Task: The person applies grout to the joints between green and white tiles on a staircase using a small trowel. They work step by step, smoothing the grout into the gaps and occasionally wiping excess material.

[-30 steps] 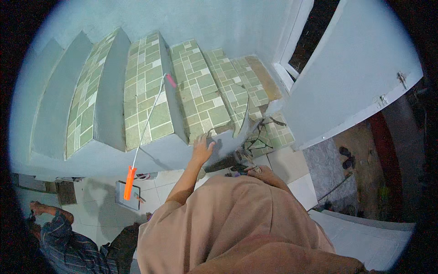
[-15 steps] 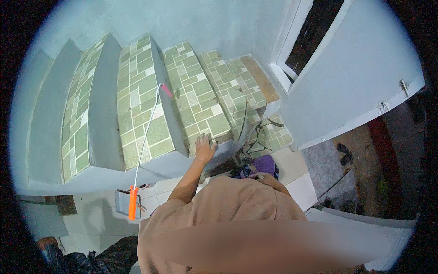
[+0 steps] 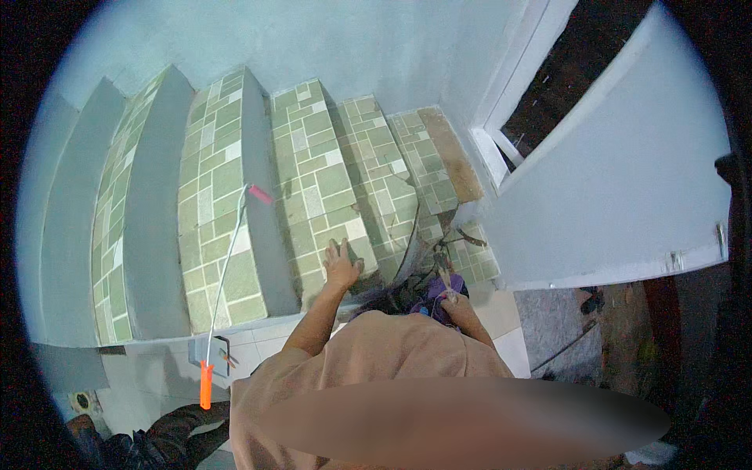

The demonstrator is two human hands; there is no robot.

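My left hand [image 3: 341,270] rests on a green tiled step [image 3: 313,211] near its front end, fingers spread and holding nothing. Close in front of my body, my right hand [image 3: 454,304] is closed round a slim, light-handled tool [image 3: 444,270] that looks like a paintbrush, its darker end pointing away from me. A purple item [image 3: 468,288] lies low beside that hand; its kind is unclear. To the left, a paint roller [image 3: 205,384] with an orange handle, long white rod and pink sleeve leans across the steps, touched by neither hand.
A paint tray [image 3: 205,356] sits on the floor tiles at the lower left. Another person's dark-trousered leg [image 3: 176,431] is near it. A pale door [image 3: 603,196] stands at the right, with dark footwear [image 3: 593,299] beyond. Dark curved pieces [image 3: 471,235] lie on the lowest step.
The view has shifted, so the stairs and roller sit further left and lower. My right hand has come into clearer view with the slim tool. My left hand stays on the step.
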